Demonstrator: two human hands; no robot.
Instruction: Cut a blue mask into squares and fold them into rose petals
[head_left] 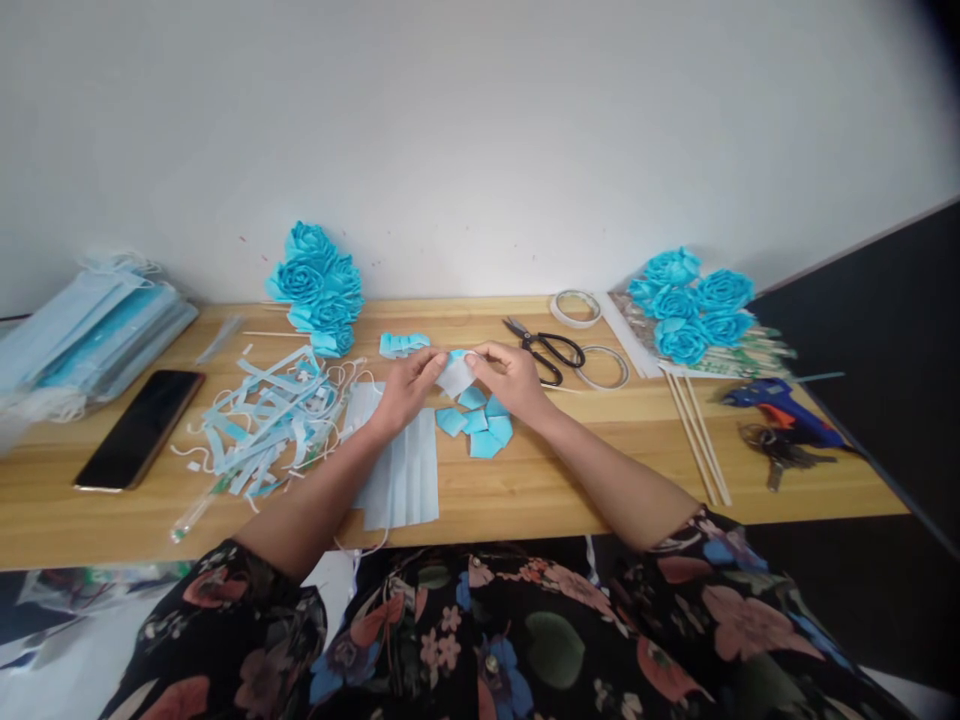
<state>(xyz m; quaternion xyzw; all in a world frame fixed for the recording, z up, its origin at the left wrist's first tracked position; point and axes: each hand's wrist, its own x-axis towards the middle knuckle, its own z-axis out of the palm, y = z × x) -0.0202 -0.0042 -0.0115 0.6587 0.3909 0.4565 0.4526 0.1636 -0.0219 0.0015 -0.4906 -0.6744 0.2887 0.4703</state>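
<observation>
My left hand (406, 386) and my right hand (512, 379) meet over the middle of the wooden table (525, 490), and both pinch one small pale blue mask piece (456, 375) between the fingertips. Just below it lie several cut blue squares (477, 424). A flat pleated mask (401, 470) rests under my left forearm. A few folded blue pieces (403, 344) sit behind my left hand.
Cut strips and ear loops (262, 415) pile at the left beside a phone (140, 428) and a stack of masks (82, 335). Blue paper-like roses (319, 285) stand at the wall; more roses (690, 305), scissors (549, 350), tape rolls (576, 306), sticks (697, 435), glue gun (780, 405) and keys (780, 452) lie right.
</observation>
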